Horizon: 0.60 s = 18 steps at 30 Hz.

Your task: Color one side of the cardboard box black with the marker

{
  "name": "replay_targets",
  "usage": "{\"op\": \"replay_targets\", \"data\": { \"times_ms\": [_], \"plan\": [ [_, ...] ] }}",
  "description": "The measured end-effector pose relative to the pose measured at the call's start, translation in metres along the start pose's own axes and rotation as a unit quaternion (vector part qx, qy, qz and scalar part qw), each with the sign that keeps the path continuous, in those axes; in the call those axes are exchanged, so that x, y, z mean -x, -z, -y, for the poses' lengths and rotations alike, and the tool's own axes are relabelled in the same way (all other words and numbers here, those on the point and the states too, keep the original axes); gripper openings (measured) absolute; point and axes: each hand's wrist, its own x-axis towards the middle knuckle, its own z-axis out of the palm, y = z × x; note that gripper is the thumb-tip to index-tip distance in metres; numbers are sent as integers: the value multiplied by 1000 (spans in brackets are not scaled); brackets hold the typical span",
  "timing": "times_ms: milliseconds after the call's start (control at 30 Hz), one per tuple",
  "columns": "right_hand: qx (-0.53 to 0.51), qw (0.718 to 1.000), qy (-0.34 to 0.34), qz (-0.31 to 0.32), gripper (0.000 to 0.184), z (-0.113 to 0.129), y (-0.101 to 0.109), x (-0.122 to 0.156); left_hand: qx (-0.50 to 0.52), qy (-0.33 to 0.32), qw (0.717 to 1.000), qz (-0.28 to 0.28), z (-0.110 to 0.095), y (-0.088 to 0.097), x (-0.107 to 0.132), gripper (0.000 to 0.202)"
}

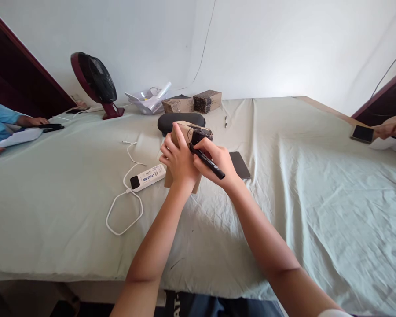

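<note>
A brown cardboard box (168, 179) with dark patterned tape (202, 135) on one end is in the middle of the table. My left hand (181, 162) holds it, its fingers laid across the box's face. Between the fingers and thumb of my right hand (221, 162) is a black marker pen (211, 165), with its tip end at the box near the tape. The tip itself is hidden by my fingers. Just behind the box lies a black oval case (174, 119). A dark flat phone-like object (240, 165) rests beside my right hand.
Left of the box are a white power strip (152, 175) and its looped white cable (116, 202). Toward the wall stand two taped boxes (208, 101), a plastic basket (147, 105) and a fan (95, 79). People's hands show at left (36, 122) and right (394, 126).
</note>
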Motion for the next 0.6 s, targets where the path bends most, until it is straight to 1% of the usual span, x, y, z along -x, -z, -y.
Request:
{"op": "replay_targets", "data": {
  "times_ms": [133, 300, 467, 600],
  "plan": [
    [-7, 1000, -22, -12, 11, 0, 0, -1, 3, 0, 1000, 10, -2, 1, 1, 79],
    [-29, 998, -42, -41, 12, -3, 0, -1, -9, -3, 1000, 7, 0, 3, -1, 97],
    [-57, 995, -53, -66, 16, -7, 2, -2, -55, -5, 998, 25, -4, 7, -1, 105],
    [-66, 992, -63, -91, 17, -7, 7, -4, -72, -7, 997, 24, -4, 10, -2, 117]
  ]
}}
